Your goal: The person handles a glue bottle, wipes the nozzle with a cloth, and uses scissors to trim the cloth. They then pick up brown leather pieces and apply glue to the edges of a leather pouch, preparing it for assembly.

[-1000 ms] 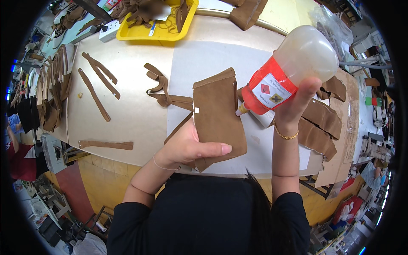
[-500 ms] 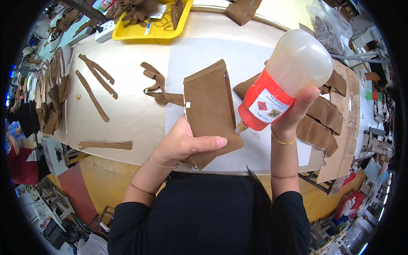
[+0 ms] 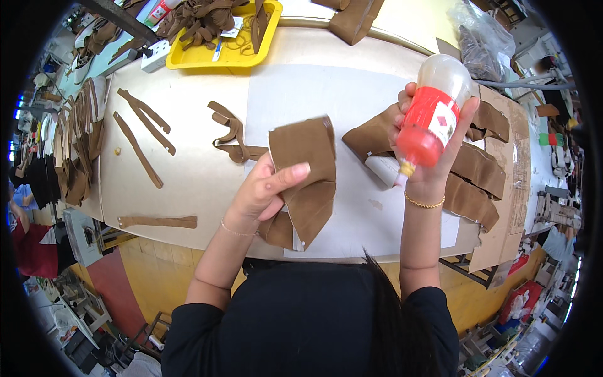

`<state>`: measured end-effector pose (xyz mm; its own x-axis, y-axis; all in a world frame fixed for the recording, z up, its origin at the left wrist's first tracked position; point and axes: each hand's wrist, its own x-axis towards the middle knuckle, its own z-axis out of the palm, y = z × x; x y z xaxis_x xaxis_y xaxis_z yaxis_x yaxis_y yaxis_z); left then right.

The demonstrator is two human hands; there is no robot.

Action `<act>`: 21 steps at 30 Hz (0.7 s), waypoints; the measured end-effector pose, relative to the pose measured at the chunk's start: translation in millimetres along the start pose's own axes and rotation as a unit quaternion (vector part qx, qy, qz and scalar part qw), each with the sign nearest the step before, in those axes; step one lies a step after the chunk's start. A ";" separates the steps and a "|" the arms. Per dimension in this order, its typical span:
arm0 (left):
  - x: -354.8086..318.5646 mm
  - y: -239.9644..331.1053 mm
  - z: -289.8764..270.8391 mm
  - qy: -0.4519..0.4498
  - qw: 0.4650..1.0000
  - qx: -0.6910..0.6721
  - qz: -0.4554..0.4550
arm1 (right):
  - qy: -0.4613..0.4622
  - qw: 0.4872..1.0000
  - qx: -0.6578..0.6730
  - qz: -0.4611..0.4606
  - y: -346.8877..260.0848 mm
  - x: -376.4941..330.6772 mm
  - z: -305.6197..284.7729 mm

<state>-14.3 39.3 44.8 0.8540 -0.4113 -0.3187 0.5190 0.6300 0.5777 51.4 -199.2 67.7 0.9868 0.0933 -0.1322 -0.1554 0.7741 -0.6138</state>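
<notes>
My left hand [image 3: 264, 188] grips a folded brown leather piece [image 3: 308, 157] above the table, its thumb pressed across the front. The lower end of the piece hangs bent below the hand. In my right hand [image 3: 433, 138] is a squeeze bottle [image 3: 429, 122] with a red label, clear upper end and narrow nozzle. The bottle is tilted upside down, and its nozzle points down-left, apart from the leather. Behind the bottle another brown leather piece [image 3: 370, 135] lies on the white sheet [image 3: 364, 220].
At the far left stands a yellow tray [image 3: 220, 61] of brown strips. Loose brown strips [image 3: 138, 151] lie on the table's left, and a curled strap [image 3: 235, 135] nearer the middle. Brown panels [image 3: 471, 188] rest on cardboard [image 3: 512, 207] at right. A white power strip [image 3: 155, 55] sits beside the tray.
The bottle has moved right and away from the leather, and its nozzle no longer meets the edge. The leather piece has turned and shifted left in my left hand.
</notes>
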 end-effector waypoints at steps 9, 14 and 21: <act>-2.5 1.3 -11.2 -0.006 0.982 0.177 -0.063 | -0.021 0.974 -0.183 -0.133 3.3 4.1 -2.4; -18.2 10.5 5.2 -0.002 0.986 0.142 -0.090 | -0.069 0.947 -0.274 -0.154 7.1 8.8 10.8; -31.9 13.5 23.3 0.022 0.993 0.089 -0.073 | -0.053 0.936 -0.296 -0.183 23.6 15.8 18.6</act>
<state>-35.3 45.5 80.3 0.7730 -0.4576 -0.4394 0.6260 0.4380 0.6452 64.2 -167.8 65.6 0.9730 -0.0247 0.2295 0.2268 0.2866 -0.9308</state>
